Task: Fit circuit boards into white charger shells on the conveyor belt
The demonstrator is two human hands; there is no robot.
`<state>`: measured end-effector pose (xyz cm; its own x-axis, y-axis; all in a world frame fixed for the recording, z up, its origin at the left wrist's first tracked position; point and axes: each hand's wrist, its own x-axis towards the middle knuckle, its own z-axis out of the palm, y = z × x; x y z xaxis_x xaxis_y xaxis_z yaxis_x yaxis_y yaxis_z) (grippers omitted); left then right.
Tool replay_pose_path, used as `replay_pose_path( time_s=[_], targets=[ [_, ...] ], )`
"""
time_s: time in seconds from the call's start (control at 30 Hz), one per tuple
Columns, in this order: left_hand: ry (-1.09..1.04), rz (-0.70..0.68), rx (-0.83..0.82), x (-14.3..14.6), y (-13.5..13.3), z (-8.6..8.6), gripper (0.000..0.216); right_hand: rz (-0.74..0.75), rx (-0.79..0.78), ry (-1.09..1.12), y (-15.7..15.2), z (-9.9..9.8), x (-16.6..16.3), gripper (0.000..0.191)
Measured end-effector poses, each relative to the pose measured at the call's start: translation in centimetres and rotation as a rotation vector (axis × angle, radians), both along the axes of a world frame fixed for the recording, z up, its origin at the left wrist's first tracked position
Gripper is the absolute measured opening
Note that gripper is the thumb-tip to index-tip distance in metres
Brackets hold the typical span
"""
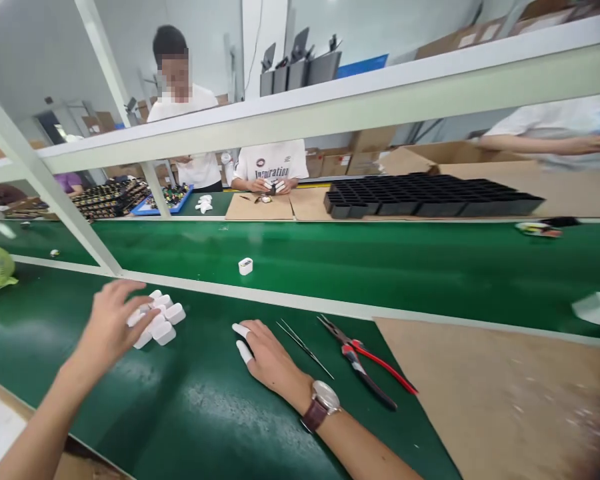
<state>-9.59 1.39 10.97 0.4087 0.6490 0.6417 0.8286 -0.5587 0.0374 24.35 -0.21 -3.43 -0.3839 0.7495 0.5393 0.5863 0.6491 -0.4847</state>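
Observation:
My left hand point(114, 315) hovers at the edge of a cluster of small white rounded plastic housings point(164, 332), its fingers spread and apart. Whether a fingertip touches one of them I cannot tell. Lying on the green tabletop, my right hand point(273, 360) has white covers on two fingertips and a watch point(325, 399) at the wrist. Those fingers are stretched out with nothing between them. Just right of it are thin metal tweezers point(306, 350) and long-nose pliers point(357, 357) with red and black handles.
A white housing point(246, 267) stands on the green belt point(330, 267) beyond a pale rail; another white part point(597, 309) lies far right. Brown cardboard point(480, 393) covers the right side. Across sit black trays point(430, 195) and co-workers. A slanted post point(65, 193) rises at left.

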Motion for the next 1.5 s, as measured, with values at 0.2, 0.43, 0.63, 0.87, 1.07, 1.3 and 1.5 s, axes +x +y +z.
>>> replay_pose_path(
  time_s=[0.2, 0.43, 0.63, 0.87, 1.07, 1.3, 1.5],
  targets=[
    [0.147, 0.073, -0.136, 2.0, 2.2, -5.2, 0.015, -0.035, 0.067, -0.007, -0.1, -0.4, -0.1, 0.037],
    [0.074, -0.088, -0.325, 9.3, 4.7, -6.9, 0.016, -0.068, 0.069, 0.002, -0.5, 0.1, -0.1, 0.04],
    [-0.018, -0.128, -0.449, 13.6, 3.7, -10.4, 0.045, -0.16, 0.052, 0.02, -0.5, -0.4, -0.1, 0.041],
    [-0.232, -0.293, -0.589, 12.0, 3.5, -12.4, 0.056, -0.135, 0.03, -0.013, -0.7, -0.3, 0.1, 0.05],
    [-0.311, -0.37, -0.65, 10.9, 2.9, -12.0, 0.079, -0.145, -0.014, -0.024, -1.0, 0.3, 0.2, 0.051],
    [-0.466, -0.316, -0.675, 11.6, 2.7, -12.8, 0.065, -0.165, -0.006, -0.097, -0.9, 0.2, 0.8, 0.046],
    [-0.482, -0.331, -0.641, 12.5, 2.4, -12.7, 0.066, -0.144, 0.054, -0.143, 0.0, -2.6, 1.6, 0.036]
  ],
)
